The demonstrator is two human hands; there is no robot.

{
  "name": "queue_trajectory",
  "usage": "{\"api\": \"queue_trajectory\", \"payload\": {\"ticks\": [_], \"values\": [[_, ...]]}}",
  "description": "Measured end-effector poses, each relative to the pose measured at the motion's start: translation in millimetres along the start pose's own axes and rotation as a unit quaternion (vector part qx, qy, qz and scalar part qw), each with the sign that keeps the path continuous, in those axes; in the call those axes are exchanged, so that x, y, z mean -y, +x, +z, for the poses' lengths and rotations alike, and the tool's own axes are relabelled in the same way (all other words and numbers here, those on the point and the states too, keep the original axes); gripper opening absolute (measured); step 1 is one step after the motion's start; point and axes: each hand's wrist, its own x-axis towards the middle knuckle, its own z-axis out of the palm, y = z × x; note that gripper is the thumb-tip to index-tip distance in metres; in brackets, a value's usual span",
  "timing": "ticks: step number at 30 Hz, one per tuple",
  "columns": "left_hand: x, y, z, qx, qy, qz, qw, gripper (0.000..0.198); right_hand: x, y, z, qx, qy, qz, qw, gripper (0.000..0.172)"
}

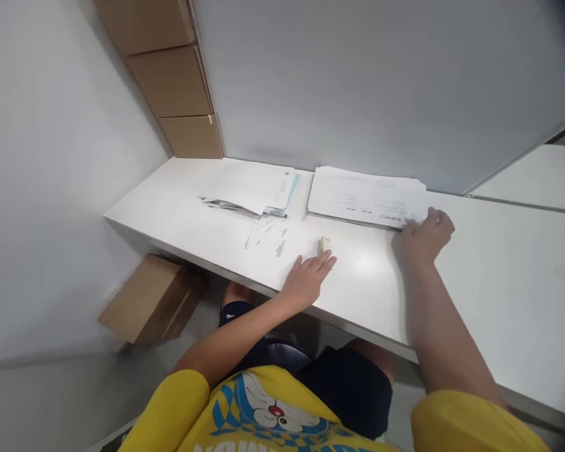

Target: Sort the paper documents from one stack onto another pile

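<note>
My left hand [307, 280] rests on the white table near its front edge. Its fingers are stretched out, and the fingertips touch the near end of a small cream-coloured block [326, 244] whose kind I cannot make out. At the right-hand corner of a stack of paper [362, 196], my right hand [426, 240] has its fingers curled round the corner, with the thumb by the near edge. The top sheet is white with faint print and a handwritten mark. To the left lies a second, looser paper pile [252, 187] with uneven edges and a light-blue sheet showing.
Dark smudges [268, 237] mark the white tabletop [367, 282] in front of the left pile. Cardboard boxes [191, 137] are stacked at the back left, against a grey partition [358, 88]. Another cardboard box [144, 298] is below the table's left end.
</note>
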Motion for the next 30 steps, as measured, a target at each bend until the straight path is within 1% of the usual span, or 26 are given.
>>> {"api": "queue_trajectory", "payload": {"ticks": [2, 4, 5, 6, 8, 9, 10, 12, 15, 18, 20, 22, 23, 25, 27, 28, 29, 30], "values": [[-1.1, 0.1, 0.8, -0.001, 0.007, -0.005, 1.000, 0.066, -1.5, -23.3, -3.8, -0.006, 0.018, -0.023, 1.000, 0.048], [-2.5, 1.2, 0.6, -0.001, 0.012, -0.012, 1.000, 0.065, 4.6, -36.5, -4.9, 0.004, 0.024, -0.031, 0.999, 0.035], [-3.1, 2.0, 0.2, 0.000, 0.015, -0.013, 1.000, 0.065, 9.3, -39.3, -3.8, 0.027, 0.029, -0.037, 0.999, 0.029], [-3.6, 3.0, -0.3, 0.002, 0.017, -0.014, 1.000, 0.065, 14.3, -40.2, -1.8, 0.062, 0.036, -0.047, 0.996, 0.026], [-3.7, 4.7, -1.0, 0.007, 0.022, -0.013, 1.000, 0.065, 23.3, -39.3, 4.4, 0.144, 0.040, -0.082, 0.985, 0.026], [-3.4, 5.4, -1.1, 0.008, 0.024, -0.011, 1.000, 0.065, 26.9, -38.6, 7.6, 0.176, 0.032, -0.103, 0.978, 0.028], [-2.9, 5.9, -0.9, 0.007, 0.026, -0.008, 1.000, 0.065, 29.5, -38.2, 10.4, 0.195, 0.018, -0.123, 0.973, 0.029], [-1.7, 6.8, 0.7, -0.001, 0.031, -0.003, 1.000, 0.064, 32.5, -38.9, 13.6, 0.198, -0.008, -0.147, 0.969, 0.032], [-0.9, 7.1, 4.1, -0.015, 0.031, 0.011, 0.999, 0.063, 33.1, -43.2, 10.9, 0.181, -0.001, -0.145, 0.973, 0.030], [0.8, 7.8, 0.8, -0.004, 0.000, 0.021, 1.000, 0.064, 31.6, -51.5, 2.1, 0.158, 0.011, -0.097, 0.983, 0.029], [8.4, 11.8, -10.4, -0.010, -0.028, 0.005, 1.000, 0.066, 29.5, -58.6, -4.5, 0.140, 0.014, -0.055, 0.988, 0.029], [26.4, 21.7, -29.8, -0.038, -0.036, -0.036, 0.998, 0.067, 26.9, -65.5, -9.8, 0.129, 0.030, -0.029, 0.991, 0.027], [39.8, 29.4, -41.9, -0.053, -0.027, -0.061, 0.996, 0.066, 25.7, -68.3, -11.7, 0.126, 0.042, -0.020, 0.991, 0.026], [74.0, 48.4, -67.9, -0.066, 0.023, -0.111, 0.991, 0.061, 24.0, -71.6, -14.0, 0.120, 0.066, 0.000, 0.991, 0.023], [112.7, 68.0, -91.7, -0.078, 0.088, -0.158, 0.980, 0.056, 24.1, -71.9, -14.7, 0.111, 0.080, 0.019, 0.990, 0.021], [131.1, 76.2, -101.4, -0.067, 0.114, -0.168, 0.977, 0.061, 24.7, -71.3, -14.6, 0.109, 0.082, 0.025, 0.990, 0.020], [147.6, 82.7, -109.4, -0.043, 0.133, -0.168, 0.976, 0.065, 25.6, -70.5, -14.3, 0.108, 0.081, 0.025, 0.990, 0.020], [161.4, 87.3, -115.5, -0.022, 0.148, -0.164, 0.975, 0.065, 26.6, -69.5, -13.9, 0.110, 0.079, 0.022, 0.991, 0.019]]}}
